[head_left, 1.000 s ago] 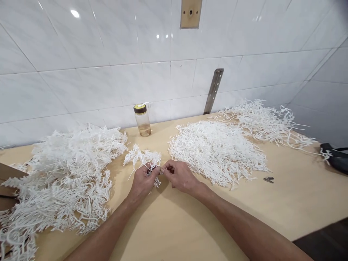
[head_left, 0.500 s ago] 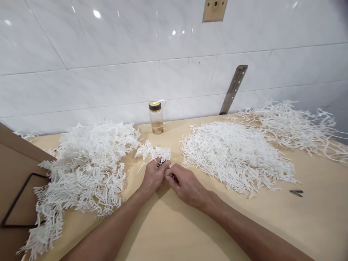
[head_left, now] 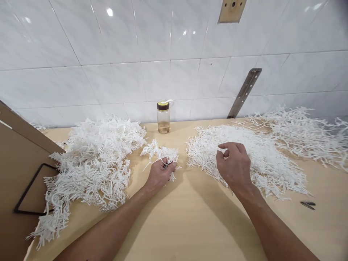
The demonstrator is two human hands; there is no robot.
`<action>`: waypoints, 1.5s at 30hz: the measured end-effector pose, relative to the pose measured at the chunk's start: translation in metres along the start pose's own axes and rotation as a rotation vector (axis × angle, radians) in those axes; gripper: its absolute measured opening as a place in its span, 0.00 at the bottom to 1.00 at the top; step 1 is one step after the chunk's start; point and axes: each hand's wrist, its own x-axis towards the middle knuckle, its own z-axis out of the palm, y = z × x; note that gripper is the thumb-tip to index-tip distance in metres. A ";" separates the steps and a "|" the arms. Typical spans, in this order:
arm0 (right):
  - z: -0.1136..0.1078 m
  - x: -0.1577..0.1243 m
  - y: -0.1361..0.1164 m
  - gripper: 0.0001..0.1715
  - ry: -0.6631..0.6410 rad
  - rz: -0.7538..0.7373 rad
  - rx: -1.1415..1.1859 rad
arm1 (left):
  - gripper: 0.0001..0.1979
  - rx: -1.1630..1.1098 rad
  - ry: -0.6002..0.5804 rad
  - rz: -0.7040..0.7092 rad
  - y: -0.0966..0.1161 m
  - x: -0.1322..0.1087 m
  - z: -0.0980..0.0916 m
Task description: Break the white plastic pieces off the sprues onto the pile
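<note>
My left hand [head_left: 160, 173] is closed on a white branching plastic sprig [head_left: 171, 154], whose twiggy end spreads out above the fingers. A thin bare stem and some short tips stick out around the hand. A small dark item shows between the fingers, too hidden to name. My right hand [head_left: 234, 164] hovers at the near side of a heap of short white plastic twigs [head_left: 212, 139]. Its thumb and forefinger are apart, with nothing visible between them. Left of my hands lies a big pile of bushy white sprigs [head_left: 95, 163].
A bottle [head_left: 163, 119] with a little liquid stands near the tiled wall. Small snips [head_left: 308, 205] lie at the right on the wooden table [head_left: 174, 224]. Longer white branches [head_left: 301, 130] lie back right. A brown box [head_left: 21, 174] stands at the left; a metal bracket [head_left: 244, 93] leans against the wall.
My right hand has left the sprig by my left hand and moved right, over the twig heap. The left hand keeps its hold. The whole view has shifted slightly.
</note>
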 end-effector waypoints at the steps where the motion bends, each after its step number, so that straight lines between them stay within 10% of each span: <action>1: -0.001 0.000 -0.001 0.09 0.007 0.013 0.019 | 0.16 0.012 0.000 0.004 -0.001 0.000 0.000; 11: 0.023 -0.044 -0.057 0.15 -0.795 0.142 0.597 | 0.15 0.192 0.016 0.124 -0.006 0.000 0.002; 19: 0.032 -0.044 -0.053 0.10 -0.843 0.370 0.631 | 0.17 0.191 -0.012 0.077 -0.004 0.003 0.002; 45: 0.046 -0.054 -0.054 0.06 -0.582 -0.039 0.514 | 0.21 0.205 0.039 0.049 0.010 0.003 0.002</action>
